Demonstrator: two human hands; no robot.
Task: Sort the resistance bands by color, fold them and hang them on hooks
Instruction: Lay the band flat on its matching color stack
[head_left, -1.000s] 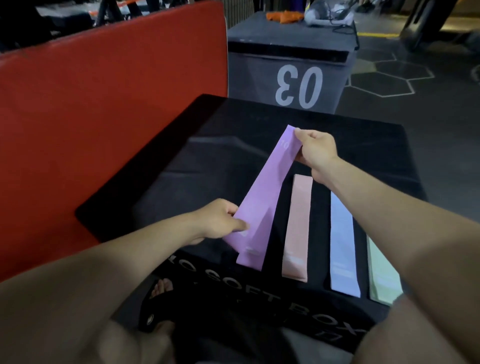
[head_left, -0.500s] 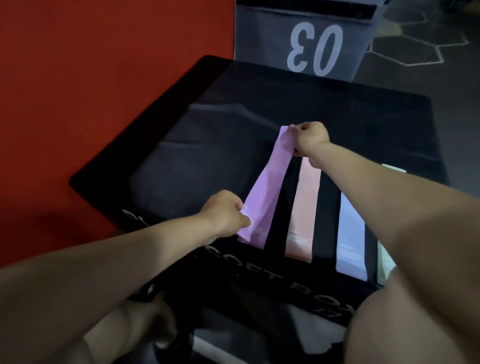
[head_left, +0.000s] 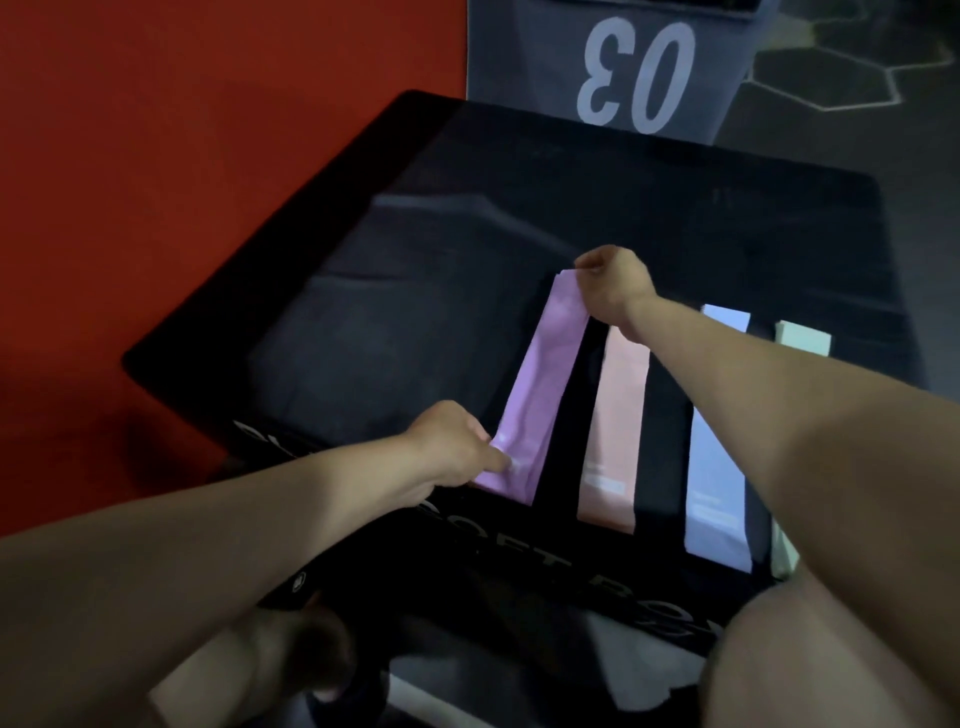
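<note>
At the centre of the frame, the left hand (head_left: 457, 447) pinched the near end of the purple band (head_left: 540, 384). The right hand (head_left: 613, 291) pinched its far end, on the black box (head_left: 415, 270)

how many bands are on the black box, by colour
purple band: 1, with the left hand and right hand pinching its ends
pink band: 1
pale blue band: 1
pale green band: 1
total: 4
</note>
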